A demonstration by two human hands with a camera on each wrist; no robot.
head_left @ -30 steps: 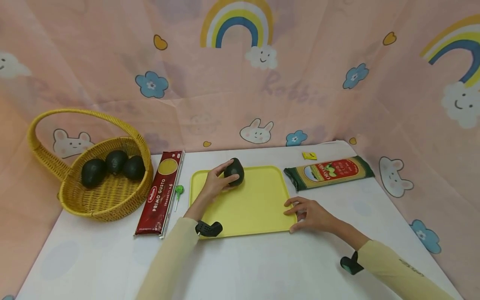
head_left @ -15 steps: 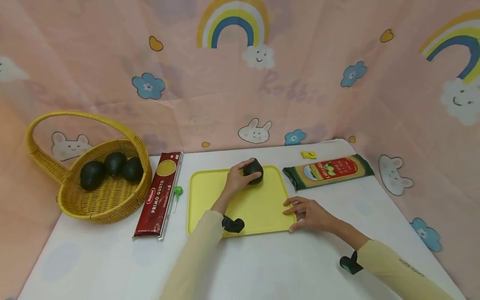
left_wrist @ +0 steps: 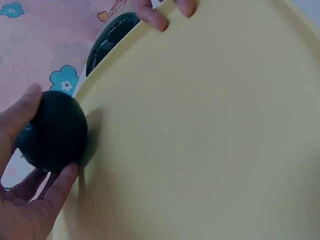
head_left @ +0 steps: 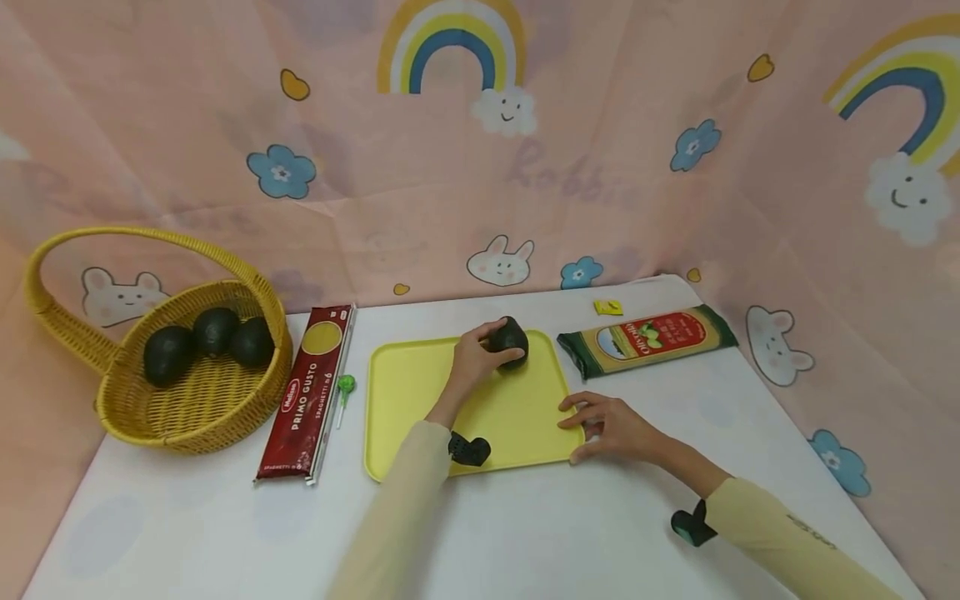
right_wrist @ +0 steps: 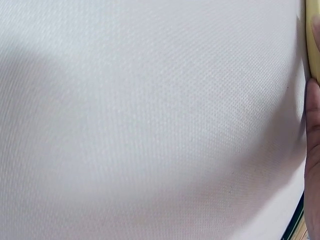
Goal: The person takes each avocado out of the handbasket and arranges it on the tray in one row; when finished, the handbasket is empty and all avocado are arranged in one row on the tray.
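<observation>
A dark green avocado (head_left: 511, 335) is held in my left hand (head_left: 471, 365), over the far right part of the yellow tray (head_left: 405, 400). In the left wrist view the thumb and fingers curve around the avocado (left_wrist: 55, 132), and its shadow falls on the tray (left_wrist: 200, 125) right beside it. My right hand (head_left: 617, 429) grips the tray's right side near the front corner, fingertips over the rim and thumb low at the corner. Only a strip of that hand (right_wrist: 313, 135) shows at the edge of the right wrist view, against the tray's rim.
Left stands a yellow wicker basket (head_left: 198, 408) holding 3 avocados. Between it and the tray lie a red spaghetti pack (head_left: 307, 392) and a green lollipop (head_left: 346, 385). Behind the right hand are a green-and-gold pasta pack (head_left: 648, 340) and a small yellow candy (head_left: 608, 307).
My left hand has carried the avocado rightward across the tray, from its far left part to the far right; it hardly moves in the last half second. The right hand keeps its grip.
</observation>
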